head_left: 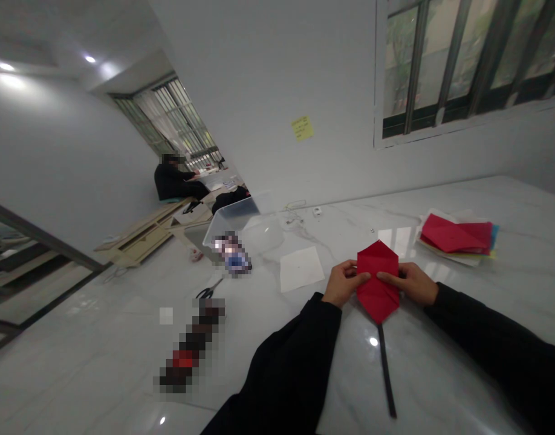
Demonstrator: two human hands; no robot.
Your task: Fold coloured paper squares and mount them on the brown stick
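Between my two hands is a folded sheet of red paper [378, 260], pointed at its top and bottom, with crease lines across it. My left hand [343, 284] grips its left edge, thumb on the front and fingers behind. The opposite edge is pinched the same way by my right hand [416, 283]. Below the paper's lower point a thin black strip [386, 374] runs toward me over the marble-patterned table [350, 386]; whether it is joined to the paper I cannot tell. A white sheet of paper [301, 269] lies left of my left hand.
Red and other coloured papers [456, 234] are stacked at the right. Scissors [207, 292] lie to the left, near a clear plastic bin [220, 220] and two pixelated items. A wall with a yellow note [301, 128] bounds the table's back. Another person [175, 178] sits far off.
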